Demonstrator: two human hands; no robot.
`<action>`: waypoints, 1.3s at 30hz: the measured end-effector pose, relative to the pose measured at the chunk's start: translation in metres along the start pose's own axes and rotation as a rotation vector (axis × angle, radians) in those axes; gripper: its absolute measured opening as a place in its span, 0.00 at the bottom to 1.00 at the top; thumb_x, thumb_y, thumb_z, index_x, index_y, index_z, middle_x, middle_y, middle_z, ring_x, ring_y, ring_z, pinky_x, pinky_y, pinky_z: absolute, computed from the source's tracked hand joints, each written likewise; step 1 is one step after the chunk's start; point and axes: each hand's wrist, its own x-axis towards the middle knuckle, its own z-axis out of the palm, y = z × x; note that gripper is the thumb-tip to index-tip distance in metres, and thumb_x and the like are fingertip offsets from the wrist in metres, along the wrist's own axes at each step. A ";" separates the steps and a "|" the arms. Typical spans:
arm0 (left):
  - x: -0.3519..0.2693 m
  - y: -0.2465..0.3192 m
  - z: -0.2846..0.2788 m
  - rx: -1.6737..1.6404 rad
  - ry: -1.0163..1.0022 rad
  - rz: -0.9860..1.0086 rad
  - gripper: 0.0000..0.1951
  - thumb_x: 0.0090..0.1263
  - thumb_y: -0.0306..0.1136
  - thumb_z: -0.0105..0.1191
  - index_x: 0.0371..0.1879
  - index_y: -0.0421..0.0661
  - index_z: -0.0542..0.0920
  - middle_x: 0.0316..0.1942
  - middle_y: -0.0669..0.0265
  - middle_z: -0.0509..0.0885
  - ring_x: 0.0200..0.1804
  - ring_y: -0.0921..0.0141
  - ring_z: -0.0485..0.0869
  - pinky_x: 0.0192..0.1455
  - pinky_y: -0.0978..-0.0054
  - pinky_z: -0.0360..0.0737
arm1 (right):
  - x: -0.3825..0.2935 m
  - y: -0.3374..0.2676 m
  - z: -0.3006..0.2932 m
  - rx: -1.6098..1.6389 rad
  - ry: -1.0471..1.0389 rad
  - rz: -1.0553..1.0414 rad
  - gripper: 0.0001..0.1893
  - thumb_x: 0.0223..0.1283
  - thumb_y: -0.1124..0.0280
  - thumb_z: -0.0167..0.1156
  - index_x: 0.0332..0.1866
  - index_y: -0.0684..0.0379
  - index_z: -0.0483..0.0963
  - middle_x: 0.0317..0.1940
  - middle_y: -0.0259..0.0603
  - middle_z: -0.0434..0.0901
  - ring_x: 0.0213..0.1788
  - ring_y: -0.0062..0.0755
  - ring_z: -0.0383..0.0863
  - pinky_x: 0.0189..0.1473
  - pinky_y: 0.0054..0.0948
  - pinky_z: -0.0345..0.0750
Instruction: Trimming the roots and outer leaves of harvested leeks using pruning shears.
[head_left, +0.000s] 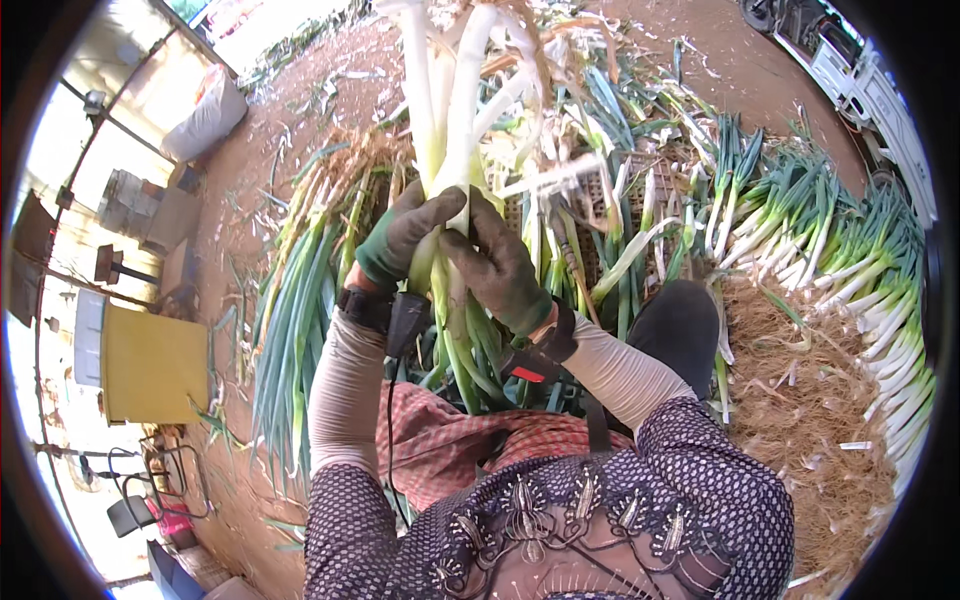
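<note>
My left hand (401, 236), in a dark, soiled work glove with a green cuff, grips a bunch of large green onions (452, 135) near the middle of the stalks. Against the same stalks, my right hand (499, 262) in a matching glove has its thumb and fingers closed on a leaf sheath. The white shanks point away from me, and the green leaves hang down towards my lap. Beyond my hands, loose peelings and more onions lie over a woven plastic crate (592, 191). Untrimmed green onions (300, 300) are piled left of my left forearm.
Cleaned green onions (817, 240) lie in a curved row at the right. Beside them spreads a heap of cut roots (810, 420). At the left stand a yellow crate (154, 364), cardboard boxes (172, 217) and a white sack (206, 112). A white vehicle (870, 90) is at the upper right.
</note>
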 end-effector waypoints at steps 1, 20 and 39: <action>-0.005 0.020 0.014 0.001 -0.018 -0.007 0.27 0.66 0.42 0.64 0.59 0.38 0.75 0.47 0.64 0.83 0.48 0.72 0.81 0.50 0.74 0.78 | 0.003 -0.007 -0.002 -0.120 0.019 -0.100 0.29 0.66 0.69 0.60 0.71 0.63 0.64 0.58 0.53 0.76 0.55 0.45 0.80 0.58 0.37 0.76; -0.033 0.067 0.109 0.365 -0.175 -0.002 0.33 0.49 0.35 0.63 0.58 0.37 0.76 0.42 0.61 0.84 0.49 0.66 0.82 0.57 0.69 0.76 | 0.109 -0.107 -0.224 0.434 -0.393 -0.532 0.39 0.56 0.49 0.73 0.66 0.61 0.66 0.56 0.38 0.79 0.57 0.34 0.80 0.62 0.36 0.76; -0.013 0.012 0.066 0.738 -0.197 0.054 0.37 0.53 0.29 0.67 0.67 0.41 0.70 0.41 0.67 0.79 0.39 0.76 0.76 0.43 0.76 0.76 | 0.160 -0.253 -0.500 -1.942 0.729 -0.139 0.15 0.57 0.58 0.62 0.41 0.59 0.81 0.37 0.55 0.86 0.42 0.56 0.86 0.42 0.43 0.82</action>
